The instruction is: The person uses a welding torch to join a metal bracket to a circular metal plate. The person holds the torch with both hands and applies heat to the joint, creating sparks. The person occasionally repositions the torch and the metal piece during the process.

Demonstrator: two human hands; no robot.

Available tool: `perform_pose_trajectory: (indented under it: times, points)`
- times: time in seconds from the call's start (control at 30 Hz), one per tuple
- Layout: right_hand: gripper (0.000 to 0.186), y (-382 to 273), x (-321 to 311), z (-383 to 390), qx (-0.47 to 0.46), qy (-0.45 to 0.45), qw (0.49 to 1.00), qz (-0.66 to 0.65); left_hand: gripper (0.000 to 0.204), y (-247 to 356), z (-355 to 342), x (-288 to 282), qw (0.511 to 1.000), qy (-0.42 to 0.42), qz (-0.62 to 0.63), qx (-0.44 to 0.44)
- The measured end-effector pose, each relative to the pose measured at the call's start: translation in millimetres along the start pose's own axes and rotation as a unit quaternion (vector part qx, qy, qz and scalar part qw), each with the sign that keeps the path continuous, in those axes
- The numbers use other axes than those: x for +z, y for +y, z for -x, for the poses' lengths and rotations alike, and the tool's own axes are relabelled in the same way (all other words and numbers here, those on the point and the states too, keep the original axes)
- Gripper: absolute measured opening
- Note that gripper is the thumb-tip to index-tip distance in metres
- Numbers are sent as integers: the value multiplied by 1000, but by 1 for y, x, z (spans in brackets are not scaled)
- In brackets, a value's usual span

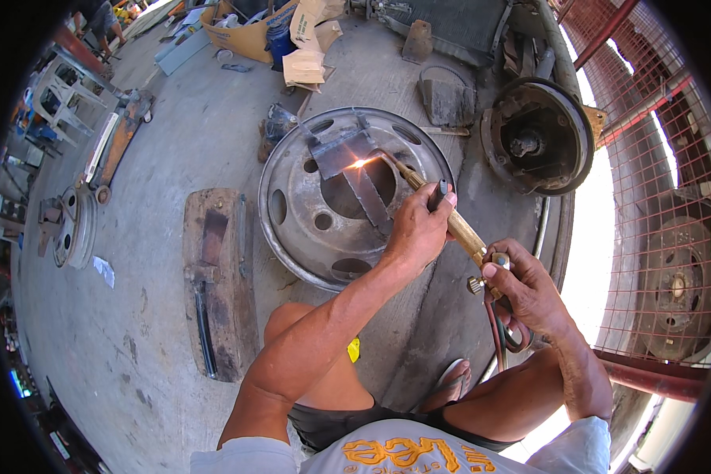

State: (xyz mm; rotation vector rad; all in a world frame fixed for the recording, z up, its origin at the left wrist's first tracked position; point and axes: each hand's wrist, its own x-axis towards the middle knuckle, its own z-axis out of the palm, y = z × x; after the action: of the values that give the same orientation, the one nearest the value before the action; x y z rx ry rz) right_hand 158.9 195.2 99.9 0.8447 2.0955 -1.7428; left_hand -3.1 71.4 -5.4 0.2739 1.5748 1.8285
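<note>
A brass gas torch [467, 236] slants up and to the left between my hands. My left hand [419, 227] is closed round its barrel near the front. Farther back, my right hand [525, 288] grips the rear end by the valve knobs, fingers bent round it. At the torch tip a bright orange glow touches the lower right edge of a flat steel plate [341, 152]. That plate lies over a large steel wheel rim [294, 246], beside a narrow steel strip [368, 199] crossing the rim's centre hole.
Hoses [501, 336] hang below my right hand. A rusty brake drum [539, 136] stands at the far right, near a red mesh fence [636, 189]. A long worn metal block [220, 300] lies left of the rim. Cardboard boxes [249, 38] sit at the back.
</note>
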Motion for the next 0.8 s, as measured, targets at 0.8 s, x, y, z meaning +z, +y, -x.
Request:
perform_pose_trajectory:
  times: [0.8]
  points:
    - [37, 0, 8, 6, 20, -7, 1000, 20, 35, 0, 6, -2, 1000, 10, -3, -6]
